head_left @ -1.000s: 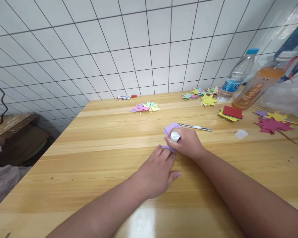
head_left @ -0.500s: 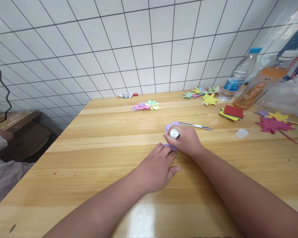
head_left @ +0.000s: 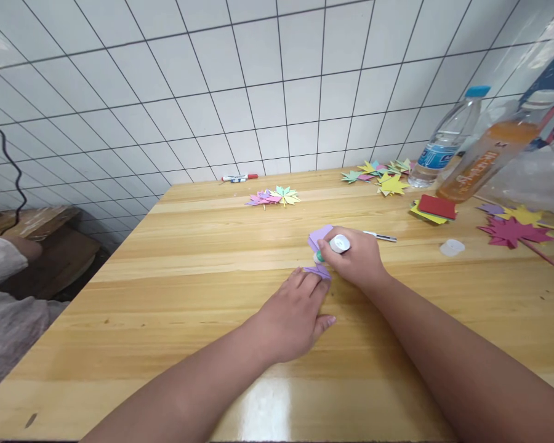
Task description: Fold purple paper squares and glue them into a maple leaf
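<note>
My right hand (head_left: pixel 357 255) is closed around a white glue stick (head_left: pixel 339 243), tilted so that its greenish tip meets a folded purple paper (head_left: pixel 321 234). My left hand (head_left: pixel 295 314) lies flat with its fingers outstretched, the fingertips on the near end of that paper and the thumb apart on the wood. Part of the paper is hidden under both hands. Just beyond my right hand, a pen (head_left: pixel 380 236) shows only at one end.
The wooden table (head_left: pixel 189 246) meets a tiled wall. Paper leaves (head_left: pixel 273 196), a marker (head_left: pixel 240 178), stacked paper squares (head_left: pixel 436 207), a maroon paper leaf (head_left: pixel 512 232), a white cap (head_left: pixel 452 247), a water bottle (head_left: pixel 438 154) and an orange drink bottle (head_left: pixel 477 163) lie around. Another person's sleeve (head_left: pixel 2 261) is at left.
My right hand has shifted slightly right and tilted the glue stick over, so its tip now shows on the purple paper. More of the pen is covered. My left hand stays in place.
</note>
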Action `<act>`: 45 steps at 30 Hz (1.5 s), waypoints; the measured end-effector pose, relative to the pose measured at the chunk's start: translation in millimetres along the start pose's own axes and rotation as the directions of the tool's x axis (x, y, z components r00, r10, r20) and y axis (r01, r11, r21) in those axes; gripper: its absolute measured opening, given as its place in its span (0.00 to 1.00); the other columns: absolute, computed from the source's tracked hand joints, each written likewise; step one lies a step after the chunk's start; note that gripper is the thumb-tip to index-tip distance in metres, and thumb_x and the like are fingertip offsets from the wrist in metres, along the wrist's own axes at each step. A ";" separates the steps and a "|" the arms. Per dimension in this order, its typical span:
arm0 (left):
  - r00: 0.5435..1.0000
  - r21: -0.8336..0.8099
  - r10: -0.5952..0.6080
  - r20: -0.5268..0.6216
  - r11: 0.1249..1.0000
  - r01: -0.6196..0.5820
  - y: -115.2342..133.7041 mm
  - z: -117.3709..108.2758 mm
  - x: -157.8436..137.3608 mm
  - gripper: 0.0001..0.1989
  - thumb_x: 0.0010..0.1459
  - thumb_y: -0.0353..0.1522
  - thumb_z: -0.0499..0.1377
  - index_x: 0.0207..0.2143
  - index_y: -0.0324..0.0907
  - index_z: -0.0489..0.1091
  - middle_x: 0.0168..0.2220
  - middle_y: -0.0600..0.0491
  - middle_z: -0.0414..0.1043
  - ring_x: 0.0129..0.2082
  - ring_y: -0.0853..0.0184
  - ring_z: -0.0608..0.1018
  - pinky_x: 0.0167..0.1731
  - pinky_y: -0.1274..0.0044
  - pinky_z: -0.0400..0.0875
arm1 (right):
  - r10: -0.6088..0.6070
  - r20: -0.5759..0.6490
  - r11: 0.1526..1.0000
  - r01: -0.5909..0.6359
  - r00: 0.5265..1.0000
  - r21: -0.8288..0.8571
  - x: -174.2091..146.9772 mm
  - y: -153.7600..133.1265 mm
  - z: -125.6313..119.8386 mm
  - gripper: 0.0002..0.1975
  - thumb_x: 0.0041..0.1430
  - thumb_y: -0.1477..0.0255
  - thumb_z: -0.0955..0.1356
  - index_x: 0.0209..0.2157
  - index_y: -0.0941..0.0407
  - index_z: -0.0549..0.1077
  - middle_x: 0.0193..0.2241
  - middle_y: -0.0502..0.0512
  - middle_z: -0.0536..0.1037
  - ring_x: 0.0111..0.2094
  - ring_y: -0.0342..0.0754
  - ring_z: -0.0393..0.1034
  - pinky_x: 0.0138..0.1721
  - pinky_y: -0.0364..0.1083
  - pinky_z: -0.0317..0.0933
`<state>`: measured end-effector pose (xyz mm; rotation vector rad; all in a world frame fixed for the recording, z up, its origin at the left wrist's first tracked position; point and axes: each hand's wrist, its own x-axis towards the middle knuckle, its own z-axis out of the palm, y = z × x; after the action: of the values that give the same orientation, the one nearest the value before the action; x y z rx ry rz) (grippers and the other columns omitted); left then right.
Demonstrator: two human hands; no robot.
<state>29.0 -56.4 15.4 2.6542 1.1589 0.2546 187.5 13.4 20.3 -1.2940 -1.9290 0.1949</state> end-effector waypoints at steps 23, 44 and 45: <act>0.999 0.070 -0.041 -0.012 0.997 0.042 0.7 6.4 2.1 0.27 0.59 0.43 0.49 0.56 0.37 0.53 0.51 0.45 0.61 0.55 0.57 0.60 0.56 0.65 0.52 | -0.100 0.260 0.978 0.143 0.961 -0.154 2.5 6.8 -8.2 0.09 0.48 0.69 0.63 0.18 0.56 0.66 0.17 0.49 0.69 0.20 0.42 0.60 0.24 0.41 0.48; 0.992 0.215 0.127 -0.013 0.969 -0.121 -18.8 -1.2 6.3 0.17 0.57 0.24 0.49 0.48 0.42 0.62 0.41 0.49 0.68 0.42 0.62 0.69 0.46 0.70 0.62 | 0.266 0.471 0.116 -0.513 0.841 0.851 14.9 38.6 -26.8 0.17 0.56 0.55 0.61 0.32 0.54 0.69 0.21 0.47 0.66 0.21 0.41 0.62 0.27 0.43 0.67; 0.992 0.215 0.129 -0.008 0.969 -0.125 -18.9 -1.5 6.2 0.17 0.57 0.24 0.49 0.49 0.42 0.62 0.42 0.49 0.68 0.43 0.62 0.69 0.46 0.70 0.63 | 0.254 0.463 0.136 -0.505 0.849 0.852 15.4 40.7 -28.3 0.18 0.57 0.54 0.60 0.33 0.54 0.70 0.22 0.48 0.67 0.22 0.41 0.63 0.28 0.44 0.67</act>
<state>19.6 -39.2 12.0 2.9267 1.0793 0.1906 233.1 37.3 26.3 -0.7891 -1.0431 1.6205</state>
